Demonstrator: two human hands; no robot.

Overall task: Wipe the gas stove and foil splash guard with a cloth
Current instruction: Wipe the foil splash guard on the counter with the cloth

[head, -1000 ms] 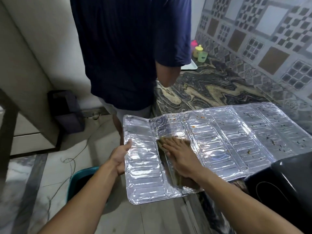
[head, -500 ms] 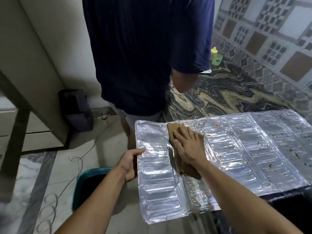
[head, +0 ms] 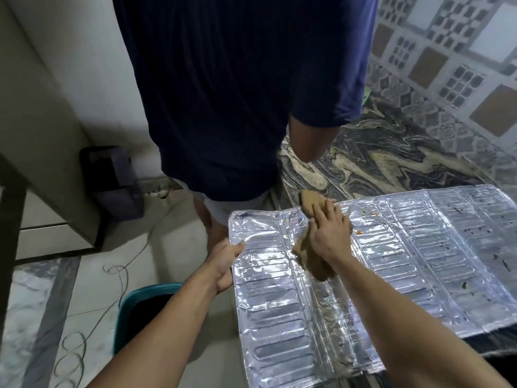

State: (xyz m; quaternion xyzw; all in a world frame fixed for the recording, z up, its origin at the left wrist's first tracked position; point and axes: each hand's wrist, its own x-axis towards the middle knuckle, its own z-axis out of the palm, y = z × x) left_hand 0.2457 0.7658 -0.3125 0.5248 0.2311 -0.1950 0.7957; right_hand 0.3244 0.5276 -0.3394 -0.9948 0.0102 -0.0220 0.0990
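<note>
The silver foil splash guard (head: 391, 270) lies unfolded flat across the counter, its left panel hanging over the edge. Food specks dot its middle and right panels. My left hand (head: 228, 261) grips the guard's left edge, thumb on top. My right hand (head: 330, 233) lies flat with straight fingers on a brown cloth (head: 307, 203), pressing it onto the foil near the far edge. The cloth sticks out beyond my fingertips onto the counter and trails back under my wrist. The gas stove is hidden, apart from a dark edge under the foil at lower right.
A person in a dark blue shirt (head: 237, 93) stands close behind the guard, at the counter's end. The marble-patterned counter (head: 391, 161) runs along a tiled wall (head: 461, 65). On the floor sit a teal bin (head: 137, 309), loose wires (head: 117, 275) and a dark box (head: 112, 180).
My right hand has slid the cloth away from me along the fold, up to the guard's far edge. My left hand keeps its hold on the left edge. The view tilted downward.
</note>
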